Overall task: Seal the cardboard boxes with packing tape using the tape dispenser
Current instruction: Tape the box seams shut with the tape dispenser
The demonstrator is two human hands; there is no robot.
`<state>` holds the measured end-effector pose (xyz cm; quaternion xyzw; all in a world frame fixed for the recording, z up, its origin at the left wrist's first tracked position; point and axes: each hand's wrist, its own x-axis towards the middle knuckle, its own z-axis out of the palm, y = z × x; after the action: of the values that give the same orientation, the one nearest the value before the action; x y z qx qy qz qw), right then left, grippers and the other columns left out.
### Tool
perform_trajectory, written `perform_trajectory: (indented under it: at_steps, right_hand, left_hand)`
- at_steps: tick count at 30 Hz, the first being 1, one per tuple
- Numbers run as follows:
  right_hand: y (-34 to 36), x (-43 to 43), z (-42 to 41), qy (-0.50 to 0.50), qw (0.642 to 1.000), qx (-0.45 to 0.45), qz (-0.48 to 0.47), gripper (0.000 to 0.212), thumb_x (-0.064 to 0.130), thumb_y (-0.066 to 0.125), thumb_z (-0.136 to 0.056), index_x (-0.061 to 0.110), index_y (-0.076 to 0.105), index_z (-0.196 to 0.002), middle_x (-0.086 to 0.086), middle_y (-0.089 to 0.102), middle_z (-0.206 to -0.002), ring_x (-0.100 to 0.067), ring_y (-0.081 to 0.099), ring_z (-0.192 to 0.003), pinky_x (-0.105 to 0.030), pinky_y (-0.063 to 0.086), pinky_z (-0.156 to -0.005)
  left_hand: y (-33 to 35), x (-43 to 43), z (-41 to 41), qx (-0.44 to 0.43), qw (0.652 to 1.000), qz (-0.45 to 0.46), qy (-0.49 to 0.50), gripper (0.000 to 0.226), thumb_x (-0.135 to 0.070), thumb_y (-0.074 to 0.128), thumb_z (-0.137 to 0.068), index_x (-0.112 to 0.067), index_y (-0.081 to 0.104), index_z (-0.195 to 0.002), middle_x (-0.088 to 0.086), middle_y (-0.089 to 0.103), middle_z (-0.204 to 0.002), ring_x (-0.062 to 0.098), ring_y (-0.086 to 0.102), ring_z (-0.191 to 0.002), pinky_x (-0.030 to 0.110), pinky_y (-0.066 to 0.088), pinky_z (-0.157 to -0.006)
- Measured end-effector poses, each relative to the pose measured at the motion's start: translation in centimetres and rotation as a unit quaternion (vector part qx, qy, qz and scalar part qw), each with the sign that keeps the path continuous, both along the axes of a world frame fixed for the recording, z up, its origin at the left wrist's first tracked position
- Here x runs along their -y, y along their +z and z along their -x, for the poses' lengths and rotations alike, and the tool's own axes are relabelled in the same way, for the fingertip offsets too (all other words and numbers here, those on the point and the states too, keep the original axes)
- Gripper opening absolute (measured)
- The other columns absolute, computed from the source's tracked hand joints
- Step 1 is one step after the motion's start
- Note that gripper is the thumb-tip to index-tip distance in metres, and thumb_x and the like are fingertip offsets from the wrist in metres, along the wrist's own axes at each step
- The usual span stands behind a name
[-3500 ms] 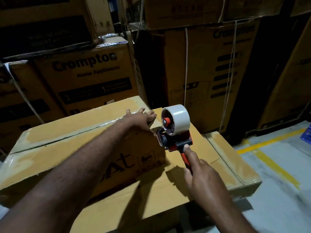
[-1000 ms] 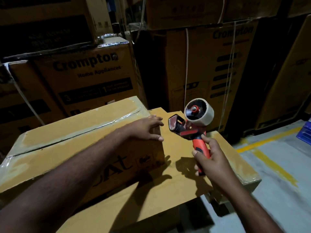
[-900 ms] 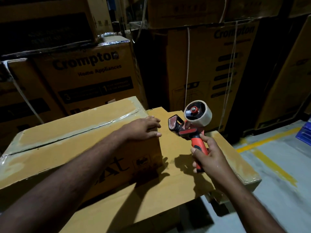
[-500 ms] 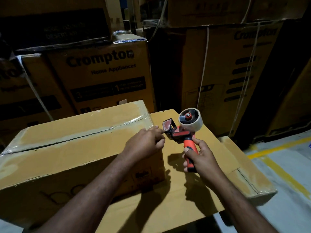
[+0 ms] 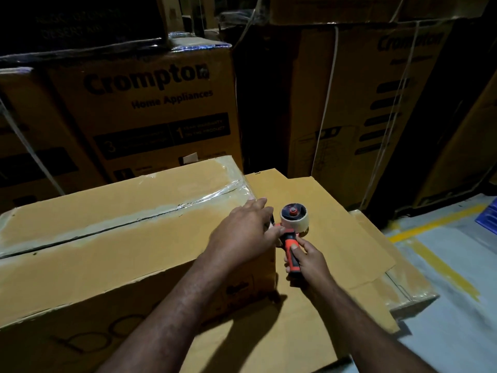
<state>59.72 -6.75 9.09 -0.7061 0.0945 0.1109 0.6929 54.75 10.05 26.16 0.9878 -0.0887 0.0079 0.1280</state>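
A long brown cardboard box point(image 5: 113, 238) lies in front of me, with clear tape along its top seam. A red and black tape dispenser point(image 5: 291, 230) carrying a roll of pale tape is at the box's right end. My right hand point(image 5: 306, 262) grips its handle. My left hand point(image 5: 244, 232) rests on the box's right top corner, fingers stretched out toward the dispenser's head, which they partly hide. Whether the fingers pinch the tape end is not visible.
The box sits on flat cardboard sheets point(image 5: 330, 232) over another taped box point(image 5: 408, 289). Tall printed cartons point(image 5: 150, 109) are stacked close behind and to the right. Grey floor with yellow lines point(image 5: 441, 265) lies at the right; a blue crate point(image 5: 488, 219) is at the edge.
My right hand has brought the dispenser down and left to the box's right end. My left hand has spread its fingers and reached over the dispenser's head.
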Motion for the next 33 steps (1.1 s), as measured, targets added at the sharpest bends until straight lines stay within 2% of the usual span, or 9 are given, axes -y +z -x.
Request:
perform_trajectory:
  at_steps: [4,8,12,16,20,22,25,28,33]
  right_hand:
    - [-0.4,0.8,-0.7,0.039,0.971,0.042,0.231,0.035,0.04,0.053,-0.098,0.031,0.061,-0.131,0.001,0.069,-0.105,-0.015,0.065,-0.088,-0.037,0.06,-0.072]
    - [2.6,1.7,-1.6,0.089,0.879,0.07,0.462,0.031,0.046,0.051,-0.097,0.029,0.068,-0.117,0.004,0.069,-0.093,-0.009,0.059,-0.075,-0.027,0.05,-0.061]
    - [10.3,1.1,0.5,-0.043,0.919,0.278,0.277,0.025,0.029,0.054,-0.1,0.019,0.072,-0.114,0.006,0.071,-0.095,-0.006,0.065,-0.086,-0.02,0.052,-0.065]
    - [15.4,-2.6,6.2,-0.024,0.872,0.45,0.193,0.031,0.021,0.054,-0.099,0.013,0.066,-0.126,0.005,0.067,-0.12,-0.001,0.058,-0.114,-0.011,0.046,-0.091]
    - [13.2,-5.8,7.8,0.106,0.861,0.386,0.315,0.054,0.038,0.036,-0.104,0.023,0.026,-0.156,0.01,0.017,-0.164,0.003,0.007,-0.145,-0.015,0.019,-0.115]
    - [12.5,-6.3,7.4,0.11,0.844,0.396,0.345,0.057,0.041,0.03,-0.104,0.022,0.02,-0.157,0.008,0.012,-0.165,0.001,0.001,-0.145,-0.027,0.023,-0.119]
    - [13.1,-6.4,7.2,0.128,0.85,0.372,0.351,0.059,0.04,0.033,-0.105,0.024,0.014,-0.158,0.01,0.007,-0.165,0.006,-0.002,-0.143,-0.019,0.018,-0.115]
    - [14.5,-6.2,6.1,0.15,0.854,0.321,0.381,0.064,0.042,0.035,-0.104,0.024,0.005,-0.159,0.009,0.003,-0.166,-0.004,0.008,-0.15,-0.023,0.023,-0.114]
    - [15.9,-5.9,3.4,0.183,0.88,0.23,0.374,0.063,0.04,0.035,-0.104,0.02,0.01,-0.158,-0.001,0.044,-0.15,-0.019,0.049,-0.128,-0.029,0.039,-0.083]
  left_hand:
    - [0.4,-0.2,0.1,-0.002,1.0,0.025,-0.001,0.065,-0.06,0.054,-0.096,-0.028,0.043,-0.151,-0.009,0.024,-0.166,0.014,0.02,-0.153,0.038,0.028,-0.118]
    - [1.3,-0.3,0.0,-0.017,0.998,0.064,0.018,0.064,-0.061,0.053,-0.096,-0.031,0.045,-0.151,-0.01,0.041,-0.158,0.015,0.044,-0.14,0.035,0.04,-0.11]
    - [3.1,-1.0,-2.6,0.025,0.986,0.148,0.076,0.043,-0.048,0.051,-0.102,-0.028,0.06,-0.139,-0.002,0.064,-0.137,0.015,0.059,-0.122,0.027,0.043,-0.095]
    - [2.6,-2.2,-7.2,0.072,0.989,0.08,0.097,0.049,-0.049,0.056,-0.099,-0.029,0.053,-0.144,0.001,0.053,-0.149,0.022,0.051,-0.133,0.041,0.044,-0.104]
    - [0.1,-2.9,-9.2,0.003,0.989,-0.002,0.149,0.063,-0.055,0.04,-0.103,-0.022,0.029,-0.156,0.004,0.012,-0.169,0.026,0.005,-0.156,0.067,0.006,-0.118]
    - [-0.9,-3.3,-9.5,-0.013,0.982,0.006,0.186,0.067,-0.06,0.033,-0.102,-0.02,0.029,-0.156,0.004,0.012,-0.169,0.026,0.004,-0.156,0.073,0.0,-0.114]
    - [-1.3,-3.6,-9.6,-0.005,0.976,-0.02,0.215,0.073,-0.066,0.032,-0.098,-0.018,0.032,-0.153,0.003,0.021,-0.167,0.026,0.007,-0.155,0.076,-0.001,-0.112]
    - [-1.3,-3.2,-9.4,0.015,0.976,-0.03,0.213,0.072,-0.065,0.033,-0.097,-0.019,0.034,-0.152,0.002,0.022,-0.166,0.025,0.007,-0.156,0.077,-0.005,-0.111]
    - [-1.1,-2.8,-9.5,0.006,0.975,-0.039,0.22,0.083,-0.067,0.041,-0.084,-0.019,0.036,-0.152,0.003,0.022,-0.166,0.027,0.006,-0.156,0.08,-0.007,-0.108]
